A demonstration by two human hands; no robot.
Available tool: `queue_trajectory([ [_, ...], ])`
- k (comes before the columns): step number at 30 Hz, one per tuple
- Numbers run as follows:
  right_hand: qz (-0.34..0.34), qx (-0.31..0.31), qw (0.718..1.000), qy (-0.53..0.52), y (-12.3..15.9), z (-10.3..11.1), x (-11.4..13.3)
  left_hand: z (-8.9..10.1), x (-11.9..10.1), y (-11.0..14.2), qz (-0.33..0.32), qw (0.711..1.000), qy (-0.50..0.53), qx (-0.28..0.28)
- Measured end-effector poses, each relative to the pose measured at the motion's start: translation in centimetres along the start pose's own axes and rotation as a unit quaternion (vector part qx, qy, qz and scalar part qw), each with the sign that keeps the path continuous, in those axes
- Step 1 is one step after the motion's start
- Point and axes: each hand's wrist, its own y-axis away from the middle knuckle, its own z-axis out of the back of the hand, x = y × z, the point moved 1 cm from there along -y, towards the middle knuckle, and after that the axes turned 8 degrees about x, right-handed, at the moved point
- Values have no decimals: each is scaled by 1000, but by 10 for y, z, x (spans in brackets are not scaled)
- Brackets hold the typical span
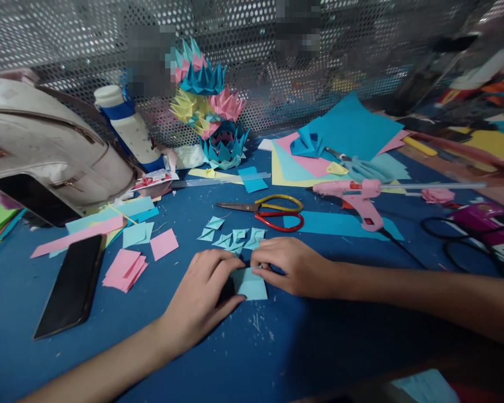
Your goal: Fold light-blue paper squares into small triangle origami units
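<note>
A small light-blue paper piece (251, 284) lies on the blue table (277, 347). My left hand (204, 294) rests on its left side, fingers curled down and pressing it flat. Pinching the paper's top edge is my right hand (292, 266), fingers pressed together. Just beyond the hands sit several small folded light-blue paper triangles (231, 236). Farther back lie scissors (269, 211) with yellow and red handles.
A pink glue gun (357, 197), coloured paper sheets (319, 162) and a stacked paper flower model (210, 106) stand behind. Left: a black phone (71, 285), pink paper squares (124, 270), a white bag (46, 145), a white bottle (128, 126). A perforated metal wall closes the back.
</note>
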Motion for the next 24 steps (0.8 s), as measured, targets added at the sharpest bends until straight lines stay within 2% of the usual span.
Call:
queue_trajectory([
  [4,9,-5,999,32,-1,-1,3,-1,-1,7,-80,995,-55,-27],
  [9,40,6,995,87,-2,-1,4,-2,-4,9,-155,982,-108,12],
  [13,-2,-6,997,74,-2,4,4,-2,-7,9,-171,976,-128,24],
  [17,-40,-34,998,29,2,6,1,-2,-9,9,-153,977,-144,28],
  [19,-15,-59,997,39,5,5,-1,-2,-9,9,-146,978,-149,31],
  [24,105,-129,980,107,11,3,-3,-2,-8,9,-131,979,-152,31],
])
